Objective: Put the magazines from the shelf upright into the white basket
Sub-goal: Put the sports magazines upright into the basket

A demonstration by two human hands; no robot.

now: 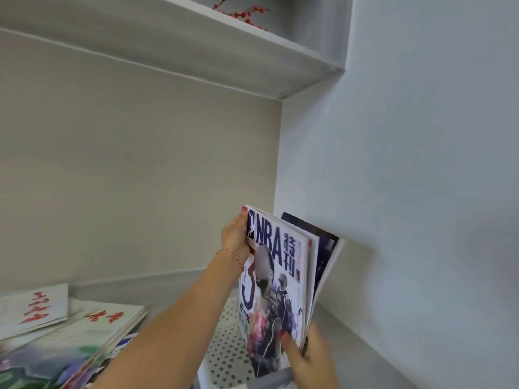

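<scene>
Two hands, my left hand (234,234) and right hand (306,352), gripped magazines (276,276) upright in the white basket (224,357); more magazines (84,338) waited on the shelf (351,341).

Upright magazines (276,287) fill the white basket's (224,357) right side against the wall (393,192); its left stays open.

Left hand (235,234) grips top-left edge of the upright glossy basketball magazine (276,284); right hand (307,357) pinches its lower-right corner, apparently thumb in front.
</scene>
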